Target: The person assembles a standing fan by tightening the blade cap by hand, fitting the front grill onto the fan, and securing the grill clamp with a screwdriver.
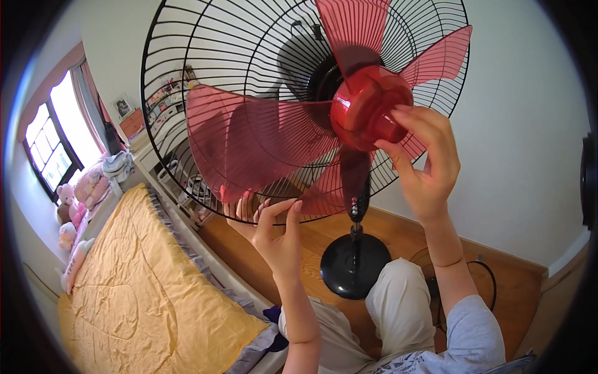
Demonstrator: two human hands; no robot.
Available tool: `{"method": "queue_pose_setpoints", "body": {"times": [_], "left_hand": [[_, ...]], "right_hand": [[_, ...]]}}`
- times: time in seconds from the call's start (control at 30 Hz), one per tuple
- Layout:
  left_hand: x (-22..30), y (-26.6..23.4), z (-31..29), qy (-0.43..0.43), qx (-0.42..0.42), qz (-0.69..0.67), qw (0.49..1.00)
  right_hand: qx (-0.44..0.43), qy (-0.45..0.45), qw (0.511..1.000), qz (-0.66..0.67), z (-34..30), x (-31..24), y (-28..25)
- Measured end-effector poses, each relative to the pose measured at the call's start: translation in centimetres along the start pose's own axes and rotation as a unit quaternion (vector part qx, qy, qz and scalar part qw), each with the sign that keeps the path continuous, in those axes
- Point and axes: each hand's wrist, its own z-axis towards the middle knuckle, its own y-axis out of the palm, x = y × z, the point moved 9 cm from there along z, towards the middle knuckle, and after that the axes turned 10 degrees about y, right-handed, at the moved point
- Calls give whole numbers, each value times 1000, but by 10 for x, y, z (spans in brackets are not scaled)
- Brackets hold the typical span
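Observation:
In front of me stands a pedestal fan with a black wire rear guard (163,146) and no front guard over its translucent red blades (249,134). My right hand (431,165) is closed on a glossy red knob (387,128) at the centre of the red hub (367,100), thumb and fingers on opposite sides of it. At the bottom of the guard, my left hand (274,234) has its fingers curled around the lower rim, close to a blade edge. Part of those fingers is hidden by the wires and the blade.
The fan's round black base (355,268) rests on the wooden floor (249,249) before my knees. A bed with a yellow cover (143,280) lies at the left, plush toys (65,209) beyond it by the window. A black cable (492,280) loops on the right.

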Motion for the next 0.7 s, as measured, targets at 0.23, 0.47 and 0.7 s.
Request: {"method": "queue_pose_setpoints", "body": {"times": [0.23,0.47,0.7], "left_hand": [[-14,-1,-4,-53,-20,-18,998],[0,3,-1,10,-13,-6,1000],[-5,-2,-4,6,-4,-1,1000]], "right_hand": [[-81,-38,993,73,5,-12,9],[-59,-76,995,19,14,-13,3],[-77,17,996,-37,6,-2,0]]}}
